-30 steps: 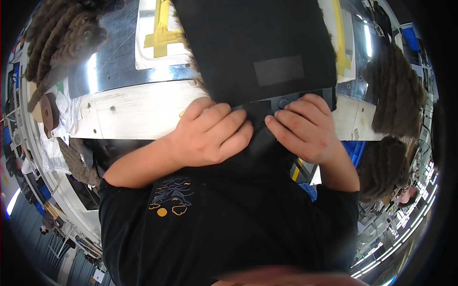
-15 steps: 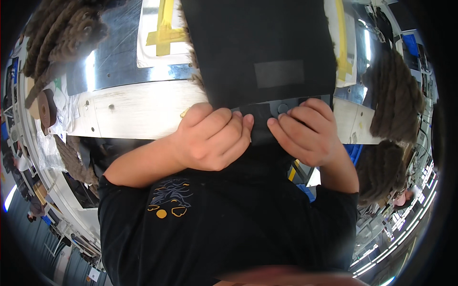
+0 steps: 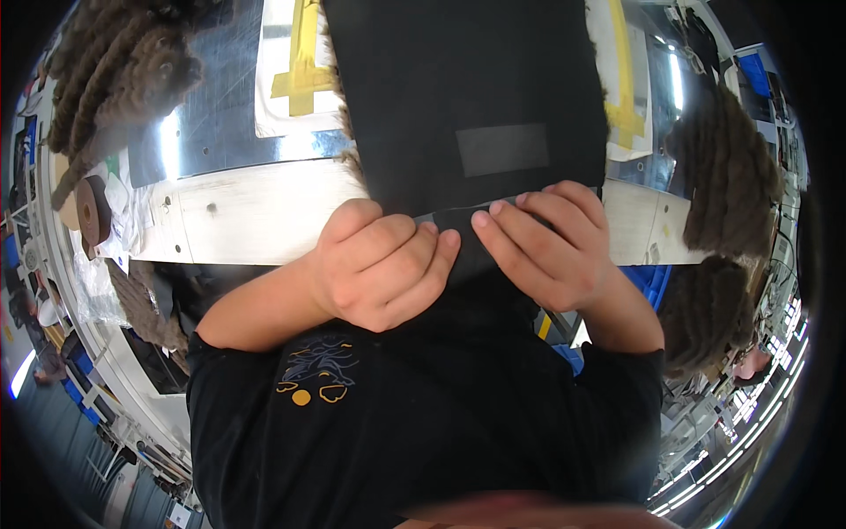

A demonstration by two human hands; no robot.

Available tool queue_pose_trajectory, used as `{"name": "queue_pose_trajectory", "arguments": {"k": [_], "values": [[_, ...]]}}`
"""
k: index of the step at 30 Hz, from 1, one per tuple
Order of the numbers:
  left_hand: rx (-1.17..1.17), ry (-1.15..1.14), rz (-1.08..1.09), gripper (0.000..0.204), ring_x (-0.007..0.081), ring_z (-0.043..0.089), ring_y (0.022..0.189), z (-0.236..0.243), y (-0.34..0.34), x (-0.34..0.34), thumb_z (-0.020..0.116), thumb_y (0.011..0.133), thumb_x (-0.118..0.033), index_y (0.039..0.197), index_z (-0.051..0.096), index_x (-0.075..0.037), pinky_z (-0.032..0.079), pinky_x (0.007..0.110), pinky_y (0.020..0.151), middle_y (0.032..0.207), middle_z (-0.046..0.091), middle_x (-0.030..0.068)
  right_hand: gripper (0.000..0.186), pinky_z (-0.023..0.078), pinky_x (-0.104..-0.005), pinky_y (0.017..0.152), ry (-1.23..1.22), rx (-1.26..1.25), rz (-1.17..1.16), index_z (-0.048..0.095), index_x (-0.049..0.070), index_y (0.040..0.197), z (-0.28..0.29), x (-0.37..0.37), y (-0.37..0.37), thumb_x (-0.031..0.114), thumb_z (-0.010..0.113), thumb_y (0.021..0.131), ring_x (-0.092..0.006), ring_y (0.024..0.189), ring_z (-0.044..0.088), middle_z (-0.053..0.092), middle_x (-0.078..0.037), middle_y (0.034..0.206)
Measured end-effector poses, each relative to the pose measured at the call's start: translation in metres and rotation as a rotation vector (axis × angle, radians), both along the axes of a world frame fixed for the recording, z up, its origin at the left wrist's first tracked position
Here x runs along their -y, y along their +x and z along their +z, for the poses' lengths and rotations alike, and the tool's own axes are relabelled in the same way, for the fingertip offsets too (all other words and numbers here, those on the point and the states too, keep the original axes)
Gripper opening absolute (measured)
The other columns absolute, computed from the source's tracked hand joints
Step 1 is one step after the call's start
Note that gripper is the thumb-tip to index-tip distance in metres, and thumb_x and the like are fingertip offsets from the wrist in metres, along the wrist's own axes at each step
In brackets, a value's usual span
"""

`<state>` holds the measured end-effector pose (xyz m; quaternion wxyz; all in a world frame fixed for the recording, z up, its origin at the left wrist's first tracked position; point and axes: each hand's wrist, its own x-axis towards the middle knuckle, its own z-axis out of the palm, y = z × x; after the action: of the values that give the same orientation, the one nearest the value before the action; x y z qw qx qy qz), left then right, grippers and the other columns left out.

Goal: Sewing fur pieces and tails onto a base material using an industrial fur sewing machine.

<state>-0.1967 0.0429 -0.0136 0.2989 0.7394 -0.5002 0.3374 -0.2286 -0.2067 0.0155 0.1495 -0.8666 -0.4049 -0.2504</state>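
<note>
Black panel [image 3: 467, 70], flat and long, with brown fur showing along both side edges. Lies over the tabletop [image 3: 256, 212], running from the upper edge of the view down to the front edge, directly before the person's chest. Bears one grey rectangular patch [image 3: 502, 150] close to the near end.

Left hand [image 3: 383, 264]: fingers tightly curled, back of the hand upward, closed on the near edge of the panel at its left part. Right hand [image 3: 546, 247]: fingers bent more loosely and slightly spread, tips along the same edge, grasping it at the right part. Fingertips of both hands close together, with a narrow gap between.

Also listed: yellow tape [image 3: 304, 75] on a white sheet, left of the panel; brown furry pieces [image 3: 123, 79] at upper left; brown furry bundle [image 3: 731, 176] at far right; brown roll [image 3: 91, 212] beside crumpled clear wrapping.

Hidden or unclear: undersides of both grips, covered by the fingers; far end of the panel, cut off by the frame; dark material below the fingertips, hard to separate from the black shirt [image 3: 441, 414]; outer surroundings, bent and small at the rim.
</note>
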Motion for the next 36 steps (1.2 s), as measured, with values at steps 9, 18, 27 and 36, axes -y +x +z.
{"name": "queue_pose_trajectory", "arguments": {"k": [9, 18, 27, 36], "values": [[-0.071, 0.043, -0.081, 0.027, 0.0269, 0.066, 0.082, 0.029, 0.019, -0.027, 0.081, 0.067, 0.0, 0.092, 0.075, -0.001, 0.05, 0.036, 0.068, 0.093, 0.071, 0.0104, 0.047, 0.053, -0.0453, 0.09, 0.184, -0.408, -0.083, 0.076, 0.005, 0.117, 0.055, 0.073, 0.008, 0.016, 0.08, 0.072, -0.0315, 0.101, 0.068, 0.073, -0.009, 0.117], [-0.289, 0.011, -0.09, 0.021, 0.0252, 0.066, 0.074, 0.055, 0.036, -0.034, 0.081, 0.07, 0.003, 0.089, 0.074, 0.002, 0.05, 0.032, 0.06, 0.095, 0.074, 0.0152, 0.074, 0.052, -0.0476, 0.094, 0.121, -0.496, -0.149, 0.071, 0.01, 0.132, 0.025, 0.05, -0.015, 0.007, 0.077, 0.059, -0.0353, 0.111, 0.067, 0.069, -0.014, 0.125], [-0.319, 0.185, -0.155, 0.041, 0.0272, 0.064, 0.066, 0.145, 0.037, -0.037, 0.071, 0.057, 0.009, 0.098, 0.075, 0.002, 0.049, 0.036, 0.059, 0.08, 0.07, 0.0123, 0.03, 0.053, -0.0323, 0.061, 0.178, -0.075, 0.026, 0.079, 0.003, 0.104, 0.108, 0.037, 0.001, 0.007, 0.076, 0.075, -0.0218, 0.073, 0.069, 0.072, -0.008, 0.092], [-0.741, 0.198, -0.349, 0.019, 0.0233, 0.072, 0.071, 0.186, 0.096, -0.037, 0.074, 0.081, -0.006, 0.098, 0.077, 0.001, 0.053, 0.034, 0.064, 0.083, 0.075, 0.0089, 0.016, 0.056, -0.0309, 0.065, 0.43, -0.428, -0.044, 0.081, 0.005, 0.097, 0.157, 0.041, 0.038, 0.007, 0.079, 0.081, -0.026, 0.071, 0.075, 0.076, -0.01, 0.082]]}}
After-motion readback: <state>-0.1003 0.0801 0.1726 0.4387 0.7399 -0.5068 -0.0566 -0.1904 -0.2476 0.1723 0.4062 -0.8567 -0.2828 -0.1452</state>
